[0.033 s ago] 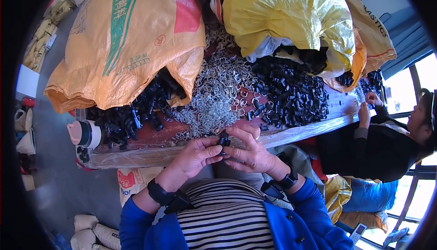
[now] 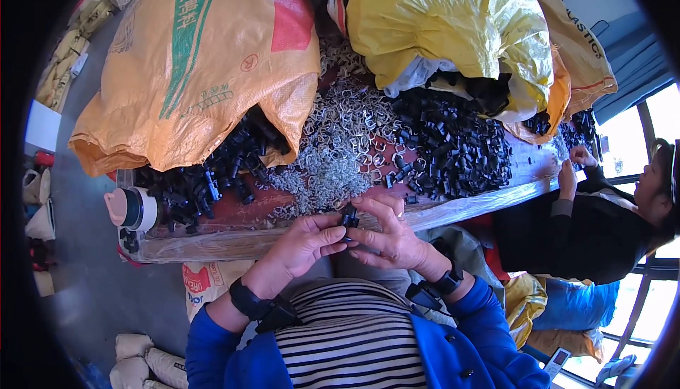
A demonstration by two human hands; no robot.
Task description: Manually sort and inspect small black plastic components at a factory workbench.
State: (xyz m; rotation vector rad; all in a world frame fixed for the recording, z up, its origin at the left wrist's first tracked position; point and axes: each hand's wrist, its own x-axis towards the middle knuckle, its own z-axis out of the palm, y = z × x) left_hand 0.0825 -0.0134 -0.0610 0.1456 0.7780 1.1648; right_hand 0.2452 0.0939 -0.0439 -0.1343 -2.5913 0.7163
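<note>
The left hand (image 2: 312, 244) pinches a small black plastic fitting (image 2: 349, 220) between thumb and fingers, while the right hand (image 2: 393, 240) curls its parted fingers against the fitting's right side; whether they grip or only steady it, I cannot tell. The fitting is held up at the table's near edge, in front of the wearer. Held by fingertips alone, it could slip if pressed off-centre, and drop into the lap or among the tiny silvery metal pieces (image 2: 319, 180) just beyond. Those run into the metal loops (image 2: 354, 116) behind, so a careless reach could mix the kinds. The table (image 2: 212, 245) has a reddish top and a film-wrapped near edge; black fittings lie in heaps left (image 2: 212, 183) and right (image 2: 453, 141). A pink-lidded cup (image 2: 145, 208) stands at the left corner. Farther back slump an orange woven sack (image 2: 241, 70) and a yellow sack (image 2: 453, 20). To the right, a dark-sleeved co-worker (image 2: 567, 233) sits near bright windows (image 2: 662, 307).
</note>
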